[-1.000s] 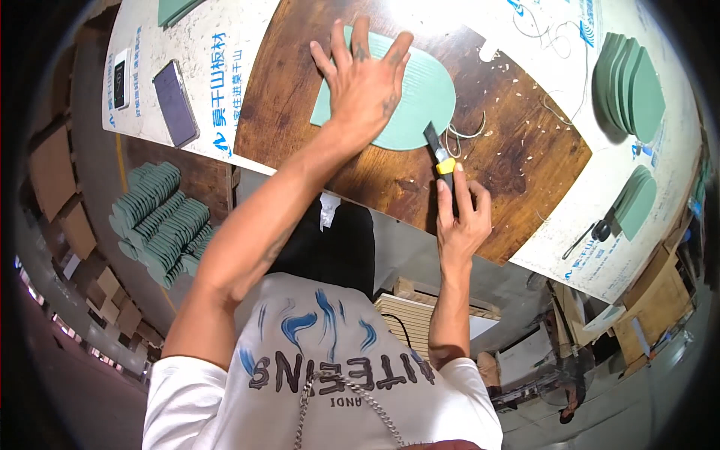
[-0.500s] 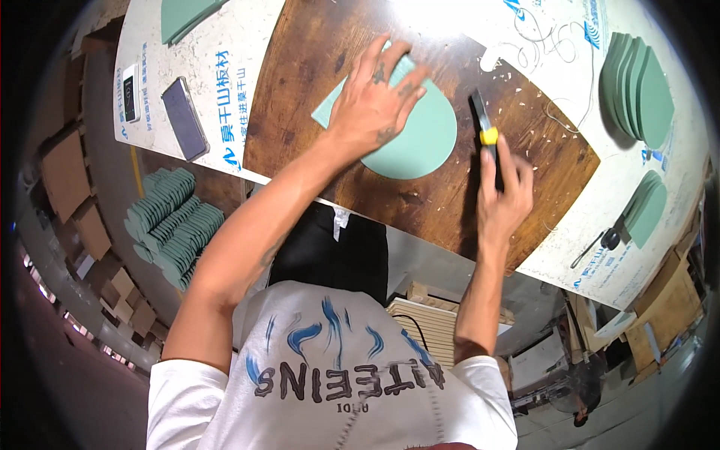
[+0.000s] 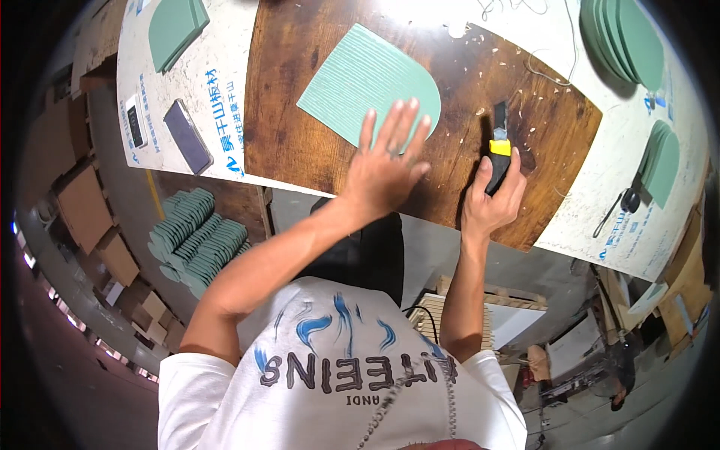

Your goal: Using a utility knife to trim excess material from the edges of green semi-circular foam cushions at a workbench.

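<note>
A panel [image 3: 364, 79] lies before me on the board [image 3: 442, 176]; right of it, the knife [image 3: 500, 141] in my right hand [image 3: 489, 206]; left of the board, a phone [image 3: 188, 138]; right, stacked panels [image 3: 626, 37]

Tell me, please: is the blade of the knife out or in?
Out: the blade of the knife extends beyond its yellow collar.

Bench: white top [image 3: 592, 217] with blue print, brown wood-grain board [image 3: 540, 187] across the middle. On the board: one green panel [image 3: 360, 82], ribbed face up, one end rounded, plus pale chips [image 3: 480, 111] scattered about (mostly right half). White top, left side: green stack [image 3: 176, 34], small white device [image 3: 136, 124] with dark screen, dark phone [image 3: 187, 137]. Right side: bigger green stack [image 3: 626, 41], smaller green pieces [image 3: 661, 165], round black object [image 3: 630, 200] just beside those.
</note>
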`<state>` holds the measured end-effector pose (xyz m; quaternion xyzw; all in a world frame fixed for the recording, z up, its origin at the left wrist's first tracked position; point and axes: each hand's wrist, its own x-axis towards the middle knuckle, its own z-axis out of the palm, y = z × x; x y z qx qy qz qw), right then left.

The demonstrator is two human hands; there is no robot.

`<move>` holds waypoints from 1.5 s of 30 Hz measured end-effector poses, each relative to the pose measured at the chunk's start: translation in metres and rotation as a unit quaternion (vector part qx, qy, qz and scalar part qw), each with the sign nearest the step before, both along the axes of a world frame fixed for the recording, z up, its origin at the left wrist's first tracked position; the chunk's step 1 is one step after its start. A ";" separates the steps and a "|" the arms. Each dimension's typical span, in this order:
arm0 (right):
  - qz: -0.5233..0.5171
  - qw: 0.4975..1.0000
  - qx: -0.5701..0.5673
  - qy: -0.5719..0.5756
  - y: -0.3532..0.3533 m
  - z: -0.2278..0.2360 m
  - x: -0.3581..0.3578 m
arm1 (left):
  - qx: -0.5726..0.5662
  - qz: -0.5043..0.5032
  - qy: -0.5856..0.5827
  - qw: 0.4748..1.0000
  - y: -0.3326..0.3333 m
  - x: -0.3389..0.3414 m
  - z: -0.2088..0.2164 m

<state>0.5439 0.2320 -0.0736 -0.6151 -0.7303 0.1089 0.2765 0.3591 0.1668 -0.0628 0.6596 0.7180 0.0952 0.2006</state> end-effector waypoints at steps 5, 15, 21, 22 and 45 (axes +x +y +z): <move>-0.016 0.999 0.033 0.031 0.000 -0.005 0.000 | 0.014 -0.033 0.011 0.999 -0.003 0.005 0.006; -0.009 0.999 0.036 0.001 -0.002 -0.005 -0.002 | 0.062 0.123 0.100 0.985 0.060 -0.032 -0.002; -0.015 0.999 0.042 0.009 0.000 0.007 -0.004 | 0.128 0.016 0.051 0.990 0.069 -0.038 -0.012; -0.016 0.999 0.039 0.021 -0.002 0.008 -0.006 | 0.136 0.004 0.019 0.990 0.067 -0.040 -0.013; 0.115 0.991 0.041 -0.053 -0.031 0.004 -0.004 | 0.181 0.182 0.147 0.955 0.093 -0.066 -0.022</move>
